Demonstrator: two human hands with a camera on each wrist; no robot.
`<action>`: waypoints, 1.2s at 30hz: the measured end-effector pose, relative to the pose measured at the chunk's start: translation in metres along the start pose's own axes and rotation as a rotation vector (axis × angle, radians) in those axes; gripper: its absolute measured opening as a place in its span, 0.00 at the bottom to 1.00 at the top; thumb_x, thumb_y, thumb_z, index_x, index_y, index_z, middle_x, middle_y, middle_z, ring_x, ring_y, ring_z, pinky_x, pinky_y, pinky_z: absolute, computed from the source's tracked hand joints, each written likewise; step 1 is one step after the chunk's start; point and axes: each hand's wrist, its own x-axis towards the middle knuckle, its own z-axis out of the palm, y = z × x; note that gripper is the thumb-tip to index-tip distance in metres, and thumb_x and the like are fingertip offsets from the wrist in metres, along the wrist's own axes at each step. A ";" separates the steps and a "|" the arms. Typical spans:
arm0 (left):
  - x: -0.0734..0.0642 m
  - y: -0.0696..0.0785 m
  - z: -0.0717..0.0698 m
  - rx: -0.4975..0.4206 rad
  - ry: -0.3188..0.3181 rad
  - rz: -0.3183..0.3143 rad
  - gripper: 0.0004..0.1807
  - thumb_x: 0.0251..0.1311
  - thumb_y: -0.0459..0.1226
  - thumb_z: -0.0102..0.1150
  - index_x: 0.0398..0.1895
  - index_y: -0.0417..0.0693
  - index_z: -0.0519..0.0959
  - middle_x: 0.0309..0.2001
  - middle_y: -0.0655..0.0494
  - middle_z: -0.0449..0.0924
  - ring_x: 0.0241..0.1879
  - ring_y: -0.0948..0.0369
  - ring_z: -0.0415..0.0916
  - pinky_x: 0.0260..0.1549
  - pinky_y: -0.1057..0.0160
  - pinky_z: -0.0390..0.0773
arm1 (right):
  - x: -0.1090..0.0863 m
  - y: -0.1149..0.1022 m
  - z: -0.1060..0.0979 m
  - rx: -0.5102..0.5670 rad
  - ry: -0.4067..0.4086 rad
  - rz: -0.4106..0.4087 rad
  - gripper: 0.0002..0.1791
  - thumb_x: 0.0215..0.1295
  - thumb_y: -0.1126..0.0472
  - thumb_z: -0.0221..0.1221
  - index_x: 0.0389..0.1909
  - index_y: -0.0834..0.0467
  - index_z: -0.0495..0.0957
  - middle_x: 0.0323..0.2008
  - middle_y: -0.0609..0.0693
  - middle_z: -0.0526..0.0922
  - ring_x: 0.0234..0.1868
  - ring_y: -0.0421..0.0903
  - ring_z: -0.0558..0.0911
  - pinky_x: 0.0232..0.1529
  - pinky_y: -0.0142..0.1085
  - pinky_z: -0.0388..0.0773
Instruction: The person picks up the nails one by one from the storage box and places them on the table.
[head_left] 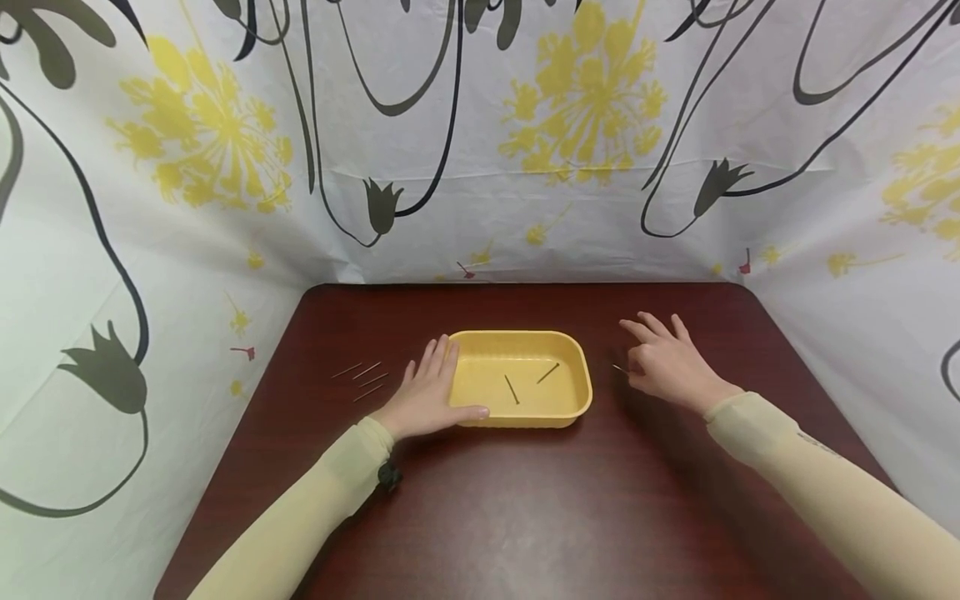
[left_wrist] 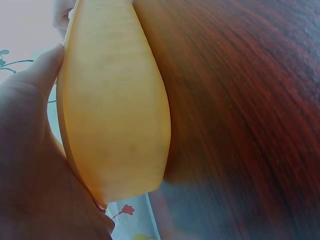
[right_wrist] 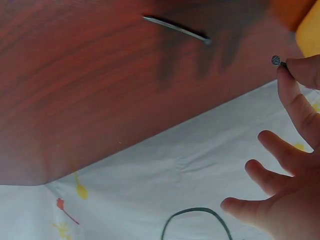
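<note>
A yellow plastic tray [head_left: 521, 421] sits on the table with two nails lying in it, one nail [head_left: 512, 390] near the middle and another nail [head_left: 548, 372] further right. My left hand [head_left: 426, 393] rests on its left end, fingers stretched along the side and thumb over the front rim. Off to the tray's right, my right hand [head_left: 667, 367] pinches a nail [right_wrist: 276, 60] between thumb and index finger, its flat head showing, while the other fingers spread out. Another nail [right_wrist: 177, 30] lies on the table near that hand.
Left of the tray, several thin nails [head_left: 367, 371] lie loosely side by side on the dark red-brown table [head_left: 525, 508]. A white patterned cloth [head_left: 480, 167] hangs behind the table and along both sides.
</note>
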 end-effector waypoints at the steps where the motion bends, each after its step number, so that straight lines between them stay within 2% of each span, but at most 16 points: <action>1: 0.000 0.000 0.000 0.000 0.000 -0.002 0.70 0.49 0.79 0.51 0.82 0.45 0.38 0.81 0.49 0.27 0.79 0.47 0.30 0.68 0.33 0.46 | -0.002 0.001 0.001 0.001 -0.003 0.003 0.14 0.47 0.60 0.70 0.14 0.41 0.77 0.69 0.61 0.69 0.73 0.67 0.58 0.65 0.74 0.41; 15: -0.001 0.002 -0.002 -0.005 -0.007 -0.011 0.69 0.50 0.77 0.54 0.82 0.46 0.37 0.81 0.49 0.27 0.79 0.47 0.31 0.69 0.33 0.45 | -0.023 0.008 0.022 0.024 -0.037 0.032 0.17 0.46 0.61 0.72 0.12 0.41 0.74 0.67 0.62 0.71 0.72 0.68 0.59 0.62 0.76 0.45; 27: -0.001 0.003 -0.003 -0.008 -0.004 -0.002 0.69 0.50 0.77 0.53 0.82 0.45 0.38 0.81 0.47 0.28 0.79 0.46 0.32 0.68 0.32 0.46 | -0.030 0.011 0.033 0.019 -0.055 0.044 0.18 0.46 0.60 0.72 0.11 0.40 0.74 0.66 0.62 0.71 0.72 0.68 0.59 0.61 0.77 0.44; 36: -0.001 0.002 -0.002 -0.019 0.000 -0.004 0.68 0.51 0.74 0.57 0.82 0.45 0.39 0.81 0.47 0.28 0.79 0.46 0.31 0.68 0.32 0.46 | -0.031 0.012 0.033 0.016 -0.043 0.048 0.18 0.47 0.60 0.71 0.12 0.40 0.73 0.66 0.62 0.71 0.71 0.67 0.59 0.62 0.76 0.44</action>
